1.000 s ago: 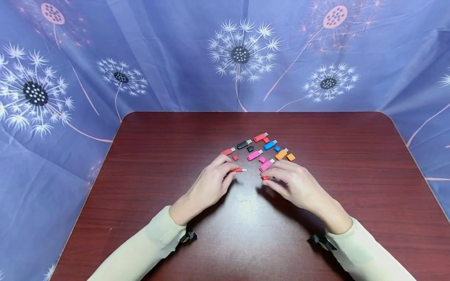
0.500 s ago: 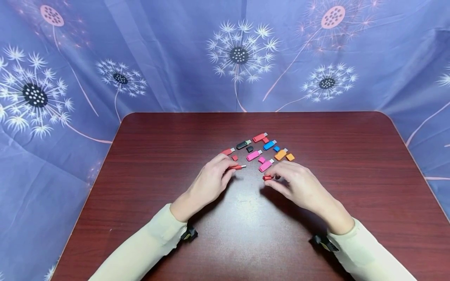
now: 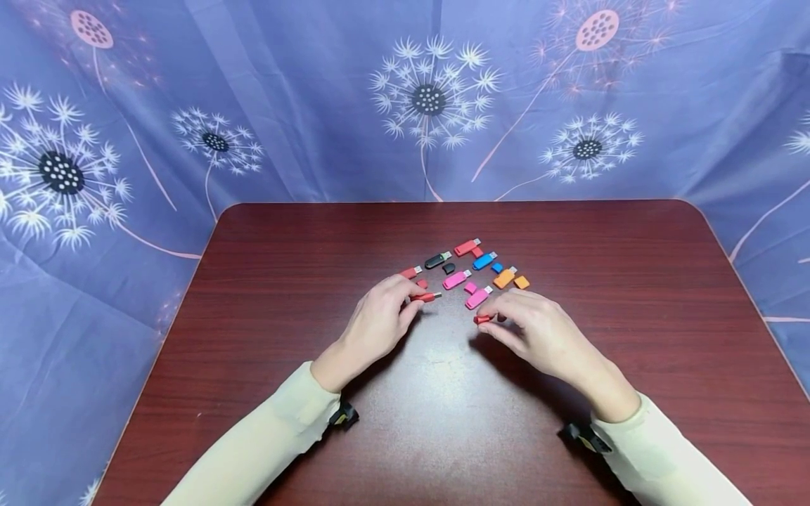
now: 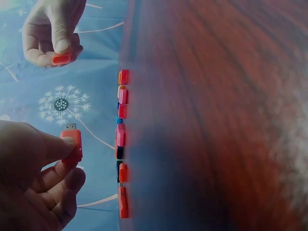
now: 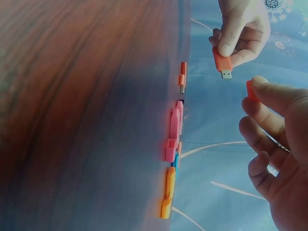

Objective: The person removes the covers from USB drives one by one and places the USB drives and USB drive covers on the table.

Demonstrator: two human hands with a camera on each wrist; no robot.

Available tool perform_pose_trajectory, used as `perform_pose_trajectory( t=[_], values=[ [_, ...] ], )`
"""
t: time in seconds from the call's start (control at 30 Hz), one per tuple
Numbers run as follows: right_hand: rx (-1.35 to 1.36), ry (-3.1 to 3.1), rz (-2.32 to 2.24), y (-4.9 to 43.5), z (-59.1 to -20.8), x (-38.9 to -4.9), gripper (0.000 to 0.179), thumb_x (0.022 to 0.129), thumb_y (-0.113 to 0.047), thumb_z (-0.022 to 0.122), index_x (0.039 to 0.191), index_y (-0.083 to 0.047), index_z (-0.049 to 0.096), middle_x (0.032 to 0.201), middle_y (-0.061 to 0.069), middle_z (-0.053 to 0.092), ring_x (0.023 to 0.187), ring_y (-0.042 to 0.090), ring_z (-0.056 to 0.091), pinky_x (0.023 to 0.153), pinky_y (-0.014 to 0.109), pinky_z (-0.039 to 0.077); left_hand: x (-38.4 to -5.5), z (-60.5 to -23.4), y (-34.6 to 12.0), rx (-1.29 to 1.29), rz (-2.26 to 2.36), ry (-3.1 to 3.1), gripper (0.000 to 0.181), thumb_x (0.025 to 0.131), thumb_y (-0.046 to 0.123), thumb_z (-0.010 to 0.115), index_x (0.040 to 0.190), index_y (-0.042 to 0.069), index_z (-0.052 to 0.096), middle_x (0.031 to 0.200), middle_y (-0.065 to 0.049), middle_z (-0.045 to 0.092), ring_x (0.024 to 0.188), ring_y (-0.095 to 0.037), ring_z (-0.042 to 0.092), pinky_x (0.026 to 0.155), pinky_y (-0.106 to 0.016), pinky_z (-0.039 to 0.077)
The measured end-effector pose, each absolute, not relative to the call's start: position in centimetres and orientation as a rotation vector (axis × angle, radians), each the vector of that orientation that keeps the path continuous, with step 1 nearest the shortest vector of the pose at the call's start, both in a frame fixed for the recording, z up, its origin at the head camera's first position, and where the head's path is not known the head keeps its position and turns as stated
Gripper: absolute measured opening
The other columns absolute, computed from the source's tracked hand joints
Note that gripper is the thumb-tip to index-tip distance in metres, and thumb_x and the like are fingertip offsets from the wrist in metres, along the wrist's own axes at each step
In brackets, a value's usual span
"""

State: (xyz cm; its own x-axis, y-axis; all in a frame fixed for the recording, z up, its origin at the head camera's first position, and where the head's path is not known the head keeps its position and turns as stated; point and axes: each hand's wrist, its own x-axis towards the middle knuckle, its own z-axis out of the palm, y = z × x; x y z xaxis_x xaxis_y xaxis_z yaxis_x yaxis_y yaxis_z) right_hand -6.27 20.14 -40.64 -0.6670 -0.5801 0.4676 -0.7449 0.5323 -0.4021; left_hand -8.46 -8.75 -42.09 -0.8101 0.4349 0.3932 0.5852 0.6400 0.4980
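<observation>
My left hand [image 3: 382, 314] pinches a red USB stick [image 4: 71, 146] between thumb and finger, its bare metal plug pointing toward the other hand. In my right hand [image 3: 538, 327] a small red USB cap [image 5: 250, 91] is pinched by thumb and index finger, its hollow end facing the stick. A gap separates plug and cap, and both are raised above the table. Just beyond the hands lie uncapped sticks: a black USB stick [image 3: 436, 261], a blue USB stick [image 3: 484, 261], an orange USB stick [image 3: 505, 278], plus pink and red ones.
Beside the sticks lie loose caps, among them a black cap [image 3: 448, 268], a blue cap [image 3: 497, 268], an orange cap [image 3: 522, 282] and a pink cap [image 3: 470, 287]. The dark red wooden table [image 3: 633, 281] meets a blue dandelion-print cloth [image 3: 304, 105] behind and at the sides.
My left hand has lifted the red stick slightly away from me and turned it a little. The right hand has drawn slightly right with the cap, widening the gap from the pink stick.
</observation>
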Motion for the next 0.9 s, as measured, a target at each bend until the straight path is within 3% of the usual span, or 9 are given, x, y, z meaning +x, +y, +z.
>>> perform_pose_trajectory(
  t=[0.5,0.63,0.73,0.9],
  values=[
    [1.116,-2.48,0.849,20.2,-40.7,-6.2,0.039,0.108,-0.049,0.054,0.107,-0.017,0.077,0.1,-0.008,0.073,0.085,0.012,0.068,0.072,0.039,0.056,-9.7,-43.3,-8.5,-0.786,-0.925,-2.66,0.008,0.095,0.011,0.082,0.103,0.012,0.08,0.104,0.0,0.077,0.1,-0.022,0.073,0.09,-0.038,0.057],
    [1.113,-2.49,0.844,20.2,-40.7,-6.2,0.016,0.098,-0.029,0.08,0.108,-0.017,0.077,0.1,-0.008,0.073,0.087,0.012,0.068,0.073,0.04,0.057,-9.9,-43.5,-8.4,-0.755,-0.917,-2.7,0.008,0.095,0.012,0.082,0.103,0.013,0.08,0.106,0.001,0.077,0.104,-0.023,0.073,0.093,-0.04,0.056],
    [1.11,-2.499,0.838,20.3,-40.8,-6.2,0.028,0.083,-0.008,0.089,0.107,-0.017,0.077,0.1,-0.008,0.073,0.087,0.012,0.069,0.073,0.04,0.057,-10.0,-43.5,-8.3,-0.731,-0.916,-2.731,0.009,0.094,0.013,0.082,0.103,0.013,0.08,0.106,0.0,0.077,0.104,-0.024,0.073,0.092,-0.041,0.056],
    [1.103,-2.511,0.82,20.3,-40.9,-6.2,0.025,0.084,-0.009,0.089,0.105,-0.017,0.077,0.096,-0.008,0.072,0.084,0.012,0.067,0.071,0.039,0.056,-10.1,-43.7,-8.2,-0.693,-0.917,-2.785,0.01,0.095,0.013,0.082,0.104,0.013,0.08,0.108,0.0,0.077,0.106,-0.024,0.073,0.092,-0.041,0.055]
  ],
)
